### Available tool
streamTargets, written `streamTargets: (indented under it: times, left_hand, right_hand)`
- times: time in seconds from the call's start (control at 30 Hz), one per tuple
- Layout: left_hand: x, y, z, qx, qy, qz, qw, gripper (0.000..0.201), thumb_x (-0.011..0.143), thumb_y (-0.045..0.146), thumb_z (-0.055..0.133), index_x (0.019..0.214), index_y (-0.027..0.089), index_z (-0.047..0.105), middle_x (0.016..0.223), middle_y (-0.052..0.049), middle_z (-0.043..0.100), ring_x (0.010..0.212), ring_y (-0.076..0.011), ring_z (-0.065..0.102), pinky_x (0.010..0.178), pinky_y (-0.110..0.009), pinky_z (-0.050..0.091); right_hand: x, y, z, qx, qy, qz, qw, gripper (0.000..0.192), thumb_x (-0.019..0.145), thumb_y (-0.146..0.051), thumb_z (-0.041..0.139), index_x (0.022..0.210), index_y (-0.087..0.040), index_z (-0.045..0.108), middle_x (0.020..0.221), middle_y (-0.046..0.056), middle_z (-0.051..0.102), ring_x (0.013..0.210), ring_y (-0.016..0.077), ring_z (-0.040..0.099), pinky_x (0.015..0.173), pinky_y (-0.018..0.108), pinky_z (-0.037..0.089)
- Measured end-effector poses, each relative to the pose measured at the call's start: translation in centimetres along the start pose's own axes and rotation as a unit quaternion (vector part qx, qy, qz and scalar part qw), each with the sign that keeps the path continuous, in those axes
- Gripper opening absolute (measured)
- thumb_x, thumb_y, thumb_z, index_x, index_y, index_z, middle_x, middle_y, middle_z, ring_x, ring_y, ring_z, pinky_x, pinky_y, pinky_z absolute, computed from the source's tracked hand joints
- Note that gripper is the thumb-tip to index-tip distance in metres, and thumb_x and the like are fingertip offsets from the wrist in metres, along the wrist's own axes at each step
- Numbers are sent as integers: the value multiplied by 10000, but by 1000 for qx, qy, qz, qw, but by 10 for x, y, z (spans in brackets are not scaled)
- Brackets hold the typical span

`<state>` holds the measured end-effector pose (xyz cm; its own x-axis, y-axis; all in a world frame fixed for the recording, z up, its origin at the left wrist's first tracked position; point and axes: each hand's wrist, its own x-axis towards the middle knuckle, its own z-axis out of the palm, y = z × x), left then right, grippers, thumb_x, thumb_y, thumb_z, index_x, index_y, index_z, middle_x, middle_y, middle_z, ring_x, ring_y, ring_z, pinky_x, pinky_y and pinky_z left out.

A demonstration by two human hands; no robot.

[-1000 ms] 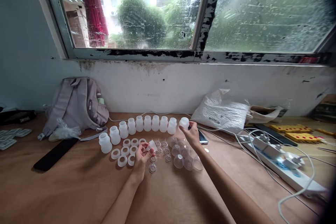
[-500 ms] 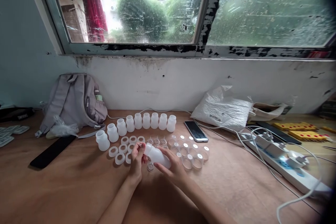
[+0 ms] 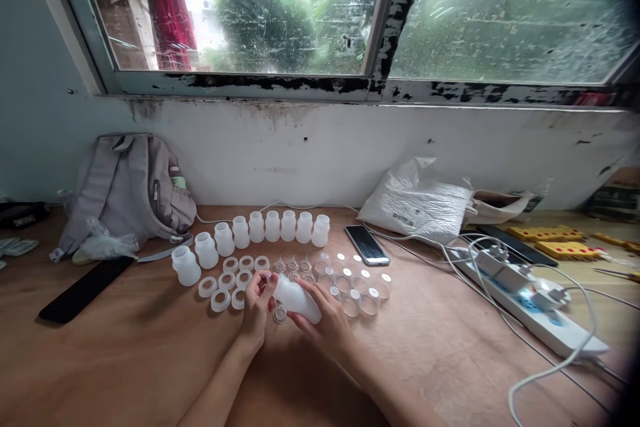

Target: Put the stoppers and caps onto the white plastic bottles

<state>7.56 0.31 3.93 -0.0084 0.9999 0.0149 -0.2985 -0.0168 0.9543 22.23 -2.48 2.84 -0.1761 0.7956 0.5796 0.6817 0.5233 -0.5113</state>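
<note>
My right hand (image 3: 325,321) is wrapped round a frosted white baby bottle (image 3: 300,301), tilted with its neck toward my left hand. My left hand (image 3: 257,307) is closed in a pinch at the bottle's mouth; what its fingertips hold is hidden. Just below the bottle lies a clear silicone teat (image 3: 280,313). More clear teats (image 3: 293,265) sit beyond my hands. White screw rings (image 3: 220,301) stand in rows beside my left hand, and several clear domed caps (image 3: 370,303) stand beyond my right hand. Behind them, similar open-necked bottles (image 3: 257,227) form a curved row.
A phone (image 3: 367,245) lies right of the bottles. A power strip (image 3: 530,307) with loose white cables is farther right, below a silver plastic bag (image 3: 420,203). On the left are a grey backpack (image 3: 130,187) and a flat black strip (image 3: 87,290).
The whole view has shifted, so the table's things appear slightly farther left. Both hands stay at the bottle in nearly the same grip.
</note>
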Motion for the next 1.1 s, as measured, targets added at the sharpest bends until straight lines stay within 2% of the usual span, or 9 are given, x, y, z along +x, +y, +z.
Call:
streamTargets:
  times: [0.27,0.57,0.93,1.0,1.1]
  left_hand:
    - [0,-2,0,-15,-12,1,1000,298,692,453,572,699,182,449,541,69,424,406,-41,363,400,-154,291]
    - [3,-8,1,-54,29,-28,998,333,693,507,547,725,191,445,518,82,380,396,-44,324,388,-158,279]
    - [5,-15,-1,-10,4,-1,1000,315,699,488,548,714,192,440,475,90,368,369,-37,292,368,-145,225]
    - [5,-15,-1,-12,6,5,1000,297,698,469,557,712,190,455,480,88,377,370,-36,294,369,-147,224]
    - [5,-11,-3,-22,1,17,1000,242,692,400,585,706,175,497,500,80,390,391,-36,313,390,-153,253]
  right_hand:
    - [-2,-3,2,15,-7,16,1000,461,738,-318,576,1172,-218,457,988,90,584,848,224,579,715,333,491]
    - [-2,-1,4,-59,19,-27,998,471,765,-328,555,1208,-225,433,974,86,587,863,237,568,703,349,481]
    - [-3,5,5,-105,26,-65,992,453,787,-319,535,1214,-203,436,975,95,591,854,228,554,696,344,476]
    - [-3,4,4,-86,21,-52,995,458,779,-317,547,1211,-209,439,979,94,591,864,233,553,707,351,475]
    - [0,0,1,-7,1,9,1000,458,750,-327,581,1179,-216,464,993,86,590,870,227,562,722,344,479]
